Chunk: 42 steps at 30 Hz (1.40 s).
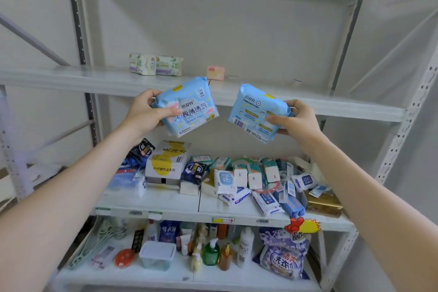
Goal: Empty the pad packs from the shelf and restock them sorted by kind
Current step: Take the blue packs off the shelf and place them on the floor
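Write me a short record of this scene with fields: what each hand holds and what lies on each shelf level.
left grip: holds a blue pad pack, printed front toward the camera
right grip: holds a second blue pad pack, barcode side toward the camera
upper shelf: two green-and-white packs side by side, one small pink pack
middle shelf: untidy pile of mixed packs and boxes
bottom shelf: bottles, a lidded tub, a detergent bag
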Available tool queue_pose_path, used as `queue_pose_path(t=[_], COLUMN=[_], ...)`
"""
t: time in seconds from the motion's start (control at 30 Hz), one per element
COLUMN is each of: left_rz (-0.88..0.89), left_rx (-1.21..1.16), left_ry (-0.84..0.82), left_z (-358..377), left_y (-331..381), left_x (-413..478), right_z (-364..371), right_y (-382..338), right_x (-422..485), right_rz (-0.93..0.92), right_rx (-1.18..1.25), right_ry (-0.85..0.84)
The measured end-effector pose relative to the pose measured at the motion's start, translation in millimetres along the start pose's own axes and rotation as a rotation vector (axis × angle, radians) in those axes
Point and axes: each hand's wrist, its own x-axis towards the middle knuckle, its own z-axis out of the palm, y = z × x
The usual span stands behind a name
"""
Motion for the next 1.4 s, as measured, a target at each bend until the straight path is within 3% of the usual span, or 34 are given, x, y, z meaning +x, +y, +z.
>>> queue_pose_path(t=[0.23, 0.7, 1.1, 1.4], left_rz=[-0.181, -0.464, -0.685, -0.732], left_rx=[0.063, 0.328, 0.439, 0.454], left_ry=[-0.017, -0.238, -0.438, -0.56], left_z=[54.6, 138.7, 163.5, 187.1], left_y=[-52.6, -209.7, -380.2, -547.6], left_x=[-102.6, -232.9, -292.4, -308.5], right_z=[-51.4, -97.3, -79.7, -38.0], right_y=[72.9, 265.9, 419.3, 565.2], right_x=[-83.1, -215.7, -309.2, -359.6], right_rz=[0.158, 0.504, 0.742, 0.812], right_rx=[-0.169, -0.302, -0.398, -0.391], right_ry=[-0.014, -0.036, -0.154, -0.193])
